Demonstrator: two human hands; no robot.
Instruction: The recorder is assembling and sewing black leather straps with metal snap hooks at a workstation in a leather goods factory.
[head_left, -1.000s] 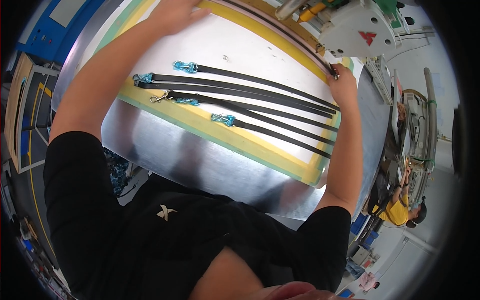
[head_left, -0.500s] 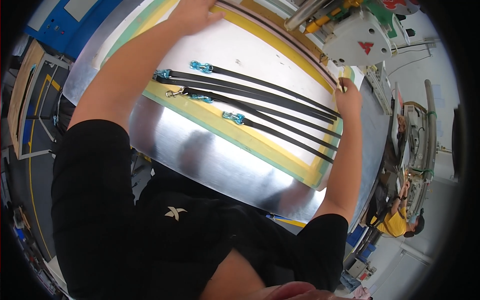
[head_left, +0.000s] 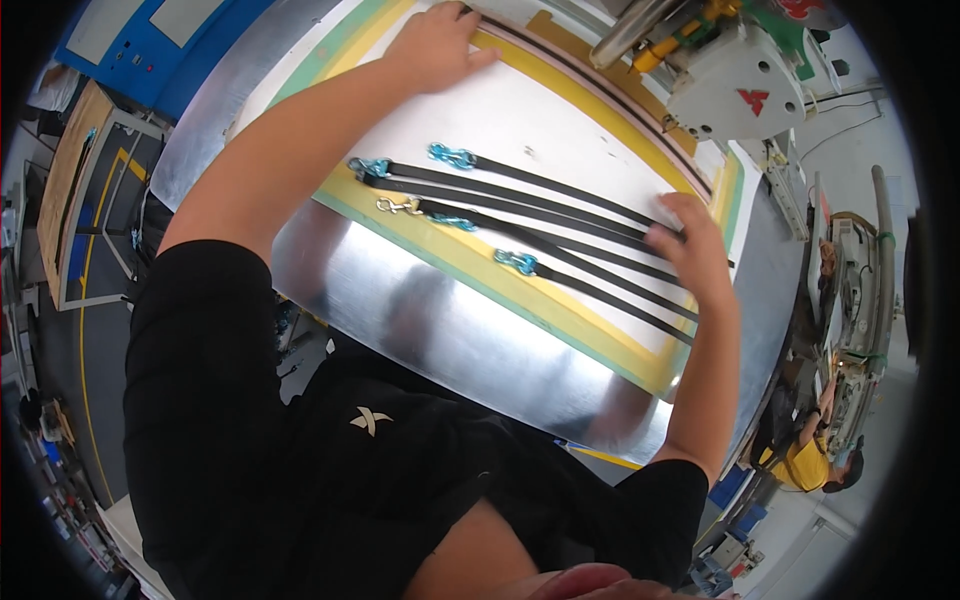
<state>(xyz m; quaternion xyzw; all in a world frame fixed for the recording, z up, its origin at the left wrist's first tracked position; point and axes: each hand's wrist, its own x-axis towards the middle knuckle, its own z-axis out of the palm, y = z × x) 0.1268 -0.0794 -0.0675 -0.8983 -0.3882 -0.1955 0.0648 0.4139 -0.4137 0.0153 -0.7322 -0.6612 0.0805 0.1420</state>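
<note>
Several flat black straps (head_left: 570,190) lie side by side on a white board (head_left: 560,120) edged with yellow and green tape. Blue-covered metal clips (head_left: 516,262) sit at their left ends, and one bare silver snap hook (head_left: 400,206) shows among them. At the far side my left hand (head_left: 435,50) rests with its thumb spread, fingertips at the left end of a long dark strip (head_left: 600,95). My right hand (head_left: 695,245), slightly blurred, hovers over or touches the straps' right ends, thumb and fingers apart. Part of those ends is hidden beneath it.
The board lies on a shiny metal table (head_left: 430,310). A white and green machine head (head_left: 735,95) with a metal cylinder stands at the far right. A blue cabinet (head_left: 130,50) is at the far left. A person in yellow (head_left: 805,465) works off to the right.
My right hand has left the right end of the long dark strip and come nearer, to the straps' right ends, its fingers parting. My left hand stays at the strip's left end.
</note>
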